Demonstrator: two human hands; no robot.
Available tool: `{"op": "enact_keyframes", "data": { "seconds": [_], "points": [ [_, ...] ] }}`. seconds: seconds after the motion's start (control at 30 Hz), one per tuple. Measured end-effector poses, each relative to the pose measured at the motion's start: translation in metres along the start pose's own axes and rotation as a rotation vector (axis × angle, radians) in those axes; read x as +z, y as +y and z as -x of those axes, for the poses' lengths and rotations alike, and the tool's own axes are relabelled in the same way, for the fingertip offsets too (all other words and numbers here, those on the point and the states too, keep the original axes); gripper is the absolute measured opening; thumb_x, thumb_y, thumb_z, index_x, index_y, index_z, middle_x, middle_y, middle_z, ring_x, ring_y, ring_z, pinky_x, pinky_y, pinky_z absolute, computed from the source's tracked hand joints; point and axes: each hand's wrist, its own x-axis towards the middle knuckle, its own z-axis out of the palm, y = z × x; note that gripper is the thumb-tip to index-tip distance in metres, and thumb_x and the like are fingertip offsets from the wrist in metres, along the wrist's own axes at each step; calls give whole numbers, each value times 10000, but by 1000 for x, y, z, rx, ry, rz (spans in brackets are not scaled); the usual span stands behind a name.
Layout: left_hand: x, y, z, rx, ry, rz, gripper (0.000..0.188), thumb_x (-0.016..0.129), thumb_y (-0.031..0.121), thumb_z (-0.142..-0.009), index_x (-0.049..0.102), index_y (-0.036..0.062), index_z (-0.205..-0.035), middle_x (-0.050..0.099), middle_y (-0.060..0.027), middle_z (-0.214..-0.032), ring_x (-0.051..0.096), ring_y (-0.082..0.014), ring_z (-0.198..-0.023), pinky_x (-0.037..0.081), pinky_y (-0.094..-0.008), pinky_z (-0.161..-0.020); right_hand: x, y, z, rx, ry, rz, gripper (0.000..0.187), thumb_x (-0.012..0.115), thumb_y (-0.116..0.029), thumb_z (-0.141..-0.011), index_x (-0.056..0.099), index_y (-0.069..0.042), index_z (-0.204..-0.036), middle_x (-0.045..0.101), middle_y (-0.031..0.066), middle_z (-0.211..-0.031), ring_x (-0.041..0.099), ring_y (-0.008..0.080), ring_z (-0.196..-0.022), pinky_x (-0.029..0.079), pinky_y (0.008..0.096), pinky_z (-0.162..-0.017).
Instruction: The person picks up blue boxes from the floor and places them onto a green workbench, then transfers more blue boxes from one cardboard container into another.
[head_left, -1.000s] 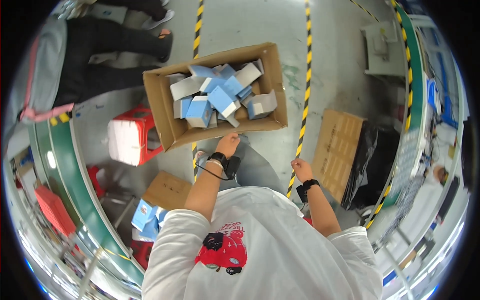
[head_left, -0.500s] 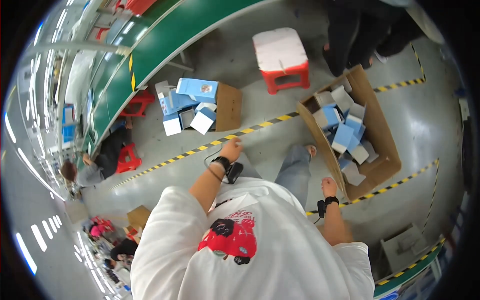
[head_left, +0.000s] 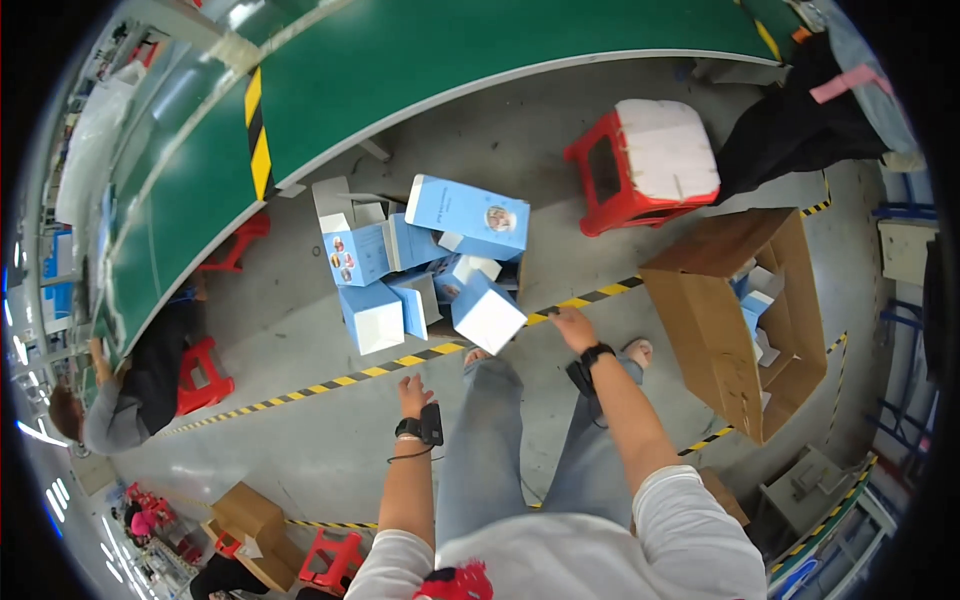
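My left hand (head_left: pixel 413 397) is held out low over the floor with its fingers apart and nothing in it. My right hand (head_left: pixel 573 329), fingers stretched forward and also without anything in it, is beside the heap of blue and white cartons. A white-ended carton (head_left: pixel 490 315) is nearest to it, with a small gap that I cannot judge exactly. Behind lies a long blue carton (head_left: pixel 468 215) across the top of the heap. Another blue carton (head_left: pixel 372 315) with a white end sticks out toward my left hand. The brown cardboard box (head_left: pixel 523 275) beneath the heap is mostly hidden.
At right stands a large open cardboard box (head_left: pixel 710 340) with more blue and white cartons inside. A red stool (head_left: pixel 600 175) with a white top is near another person's dark-clothed legs (head_left: pixel 790 130). A green workbench (head_left: pixel 450 50) runs along the back; yellow-black tape (head_left: pixel 370 373) crosses the floor.
My view has turned from the large box toward the carton heap, which is now nearer and ahead of me. Both arms have reached forward, and the fingers have opened out.
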Motion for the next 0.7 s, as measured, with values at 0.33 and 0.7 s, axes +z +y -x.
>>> {"op": "enact_keyframes", "data": {
  "seconds": [0.33, 0.7],
  "points": [
    [46, 2, -127, -120, -376, 389, 529, 523, 324, -904, 280, 186, -1354, 378, -171, -1340, 505, -386, -1073, 452, -592, -865, 78, -41, -112, 147, -322, -159, 777, 622, -97, -722, 233, -88, -1395, 575, 157, -1088, 603, 244, -865, 521, 364, -678],
    [43, -14, -35, -129, -526, 344, 313, 630, 44, -787, 482, 129, -1050, 510, -31, -845, 571, -204, -786, 521, -522, -798, 35, 33, 22, 268, -249, -293, 532, 630, -90, -735, 442, -76, -1233, 575, 59, -952, 554, 152, -754, 463, 275, -602]
  ]
}}
